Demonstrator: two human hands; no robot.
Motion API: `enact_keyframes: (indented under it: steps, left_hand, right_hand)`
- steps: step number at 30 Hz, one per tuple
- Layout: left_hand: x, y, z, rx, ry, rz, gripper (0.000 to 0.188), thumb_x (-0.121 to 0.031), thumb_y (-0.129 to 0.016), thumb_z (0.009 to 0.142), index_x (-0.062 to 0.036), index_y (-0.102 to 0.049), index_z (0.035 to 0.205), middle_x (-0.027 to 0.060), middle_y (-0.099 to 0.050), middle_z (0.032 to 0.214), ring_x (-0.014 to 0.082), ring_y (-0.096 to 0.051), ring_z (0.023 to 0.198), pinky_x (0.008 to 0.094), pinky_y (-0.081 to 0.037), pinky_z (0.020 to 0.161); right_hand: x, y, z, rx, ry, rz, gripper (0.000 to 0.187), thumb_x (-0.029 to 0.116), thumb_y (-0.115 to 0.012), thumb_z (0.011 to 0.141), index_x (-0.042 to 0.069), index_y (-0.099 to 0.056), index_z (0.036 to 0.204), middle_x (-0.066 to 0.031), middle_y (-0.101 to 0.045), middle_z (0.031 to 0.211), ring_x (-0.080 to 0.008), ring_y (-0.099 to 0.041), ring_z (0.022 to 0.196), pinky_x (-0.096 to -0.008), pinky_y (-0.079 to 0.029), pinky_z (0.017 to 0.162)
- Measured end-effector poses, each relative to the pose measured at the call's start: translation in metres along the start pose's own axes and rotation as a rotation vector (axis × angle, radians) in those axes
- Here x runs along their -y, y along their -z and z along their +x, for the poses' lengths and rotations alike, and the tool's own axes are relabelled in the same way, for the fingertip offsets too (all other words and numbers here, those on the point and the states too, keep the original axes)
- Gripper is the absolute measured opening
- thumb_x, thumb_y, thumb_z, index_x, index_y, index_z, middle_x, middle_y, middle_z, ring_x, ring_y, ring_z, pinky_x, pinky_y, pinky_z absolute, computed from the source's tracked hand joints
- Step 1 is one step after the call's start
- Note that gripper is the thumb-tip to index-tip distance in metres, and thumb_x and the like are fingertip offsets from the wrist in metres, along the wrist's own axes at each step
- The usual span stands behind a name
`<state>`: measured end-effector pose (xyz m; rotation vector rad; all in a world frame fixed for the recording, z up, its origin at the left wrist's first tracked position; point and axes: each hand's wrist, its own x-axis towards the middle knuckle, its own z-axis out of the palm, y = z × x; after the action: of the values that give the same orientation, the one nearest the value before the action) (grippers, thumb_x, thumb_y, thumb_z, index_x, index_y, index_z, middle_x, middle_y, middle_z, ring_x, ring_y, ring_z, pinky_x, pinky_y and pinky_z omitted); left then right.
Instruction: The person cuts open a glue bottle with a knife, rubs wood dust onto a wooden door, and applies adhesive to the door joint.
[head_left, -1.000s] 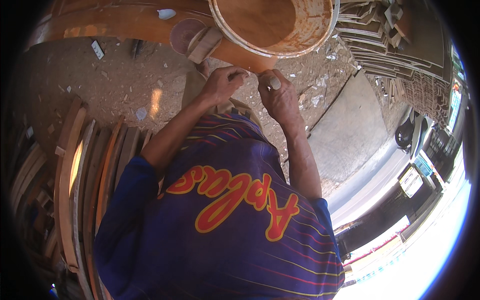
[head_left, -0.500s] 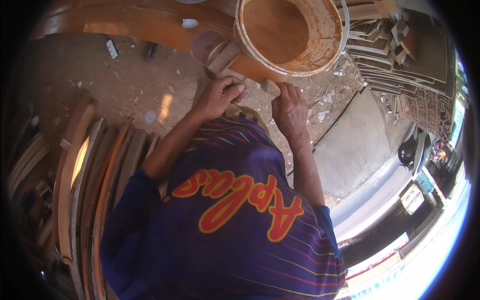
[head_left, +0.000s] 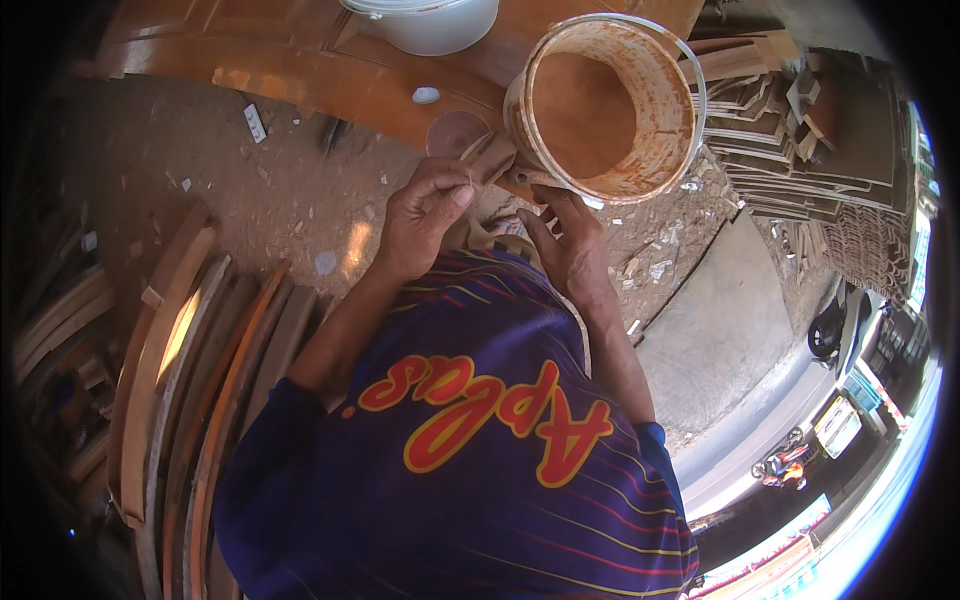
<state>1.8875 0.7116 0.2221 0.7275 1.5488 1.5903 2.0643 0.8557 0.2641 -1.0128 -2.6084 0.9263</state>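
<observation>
Close to the edge of an orange-brown wooden panel (head_left: 300, 60), my left hand (head_left: 425, 215) is closed, thumb against fingers. Whatever it may pinch is too small to make out. My right hand (head_left: 572, 240) reaches up below the bucket, with its thumb apart from the fingers. At its fingertips lies a small brownish lump (head_left: 523, 178), partly hidden. Just beyond my hands, a wooden block (head_left: 492, 158) rests beside a round brownish sanding disc (head_left: 455, 133). A white bucket (head_left: 697, 100) smeared with orange-brown matter stands on the panel's right part.
A second white bucket (head_left: 430, 25) stands farther back, near a small white piece (head_left: 425, 95) on the panel. Curved boards (head_left: 190, 400) lean at the left. Stacked wood pieces (head_left: 770, 130) lie at the right, near a grey slab (head_left: 715, 310). Debris litters the dirt floor.
The view has shifted, bringing the second bucket into sight. My right hand's thumb has spread away from the lump it was gripping. My left hand has turned slightly, its thumb now pointing upward.
</observation>
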Motion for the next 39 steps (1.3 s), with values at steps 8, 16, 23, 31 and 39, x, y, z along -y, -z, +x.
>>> enact_keyframes:
  steps: [8,16,23,31,39]
  left_hand:
    - [-0.021,-0.018,0.012,0.119,0.113,-0.354,0.018,-0.013,-0.061,0.106,0.0004,-0.069,0.115,0.0088,-0.059,0.131,0.0147,-0.066,0.110,0.0290,-0.058,0.091]
    - [-0.030,0.006,0.019,0.024,0.183,-0.174,0.032,-0.019,-0.068,0.103,0.0012,-0.065,0.127,0.0110,-0.069,0.122,0.0161,-0.065,0.110,0.0337,-0.050,0.100]
    - [0.030,0.063,0.077,-0.332,-0.172,0.702,0.053,-0.014,-0.080,0.089,0.0007,-0.059,0.135,0.0166,-0.067,0.119,0.0308,-0.062,0.118,0.0431,-0.049,0.101]
    - [0.045,0.070,0.101,-0.051,-0.016,0.522,0.034,-0.013,-0.073,0.097,-0.0018,-0.067,0.128,0.0138,-0.069,0.119,0.0208,-0.067,0.108,0.0356,-0.054,0.092]
    - [-0.042,0.051,0.060,0.035,-0.230,0.292,0.033,-0.007,-0.074,0.093,-0.0010,-0.067,0.125,0.0115,-0.069,0.102,0.0210,-0.070,0.090,0.0330,-0.056,0.075]
  right_hand:
    - [0.039,-0.011,0.007,0.061,-0.269,0.880,0.024,0.002,-0.073,0.095,-0.003,-0.070,0.119,-0.0098,-0.073,0.103,-0.0138,-0.070,0.093,-0.0284,-0.059,0.079]
    - [0.043,-0.014,0.009,0.082,-0.296,0.763,0.019,0.002,-0.072,0.095,-0.001,-0.071,0.113,-0.0068,-0.073,0.099,-0.0122,-0.069,0.094,-0.0281,-0.057,0.084]
    - [0.049,-0.035,0.020,-0.013,-0.312,0.887,0.013,0.004,-0.071,0.097,0.000,-0.068,0.109,-0.0052,-0.070,0.100,-0.0102,-0.068,0.092,-0.0280,-0.057,0.083]
    - [0.075,-0.036,0.060,0.005,-0.260,0.886,0.014,0.004,-0.071,0.098,-0.001,-0.067,0.111,-0.0045,-0.071,0.098,-0.0103,-0.068,0.086,-0.0265,-0.056,0.072]
    - [0.098,-0.045,0.079,-0.068,-0.156,1.141,0.015,0.009,-0.070,0.101,-0.001,-0.069,0.112,-0.0056,-0.071,0.097,-0.0098,-0.066,0.088,-0.0278,-0.058,0.075]
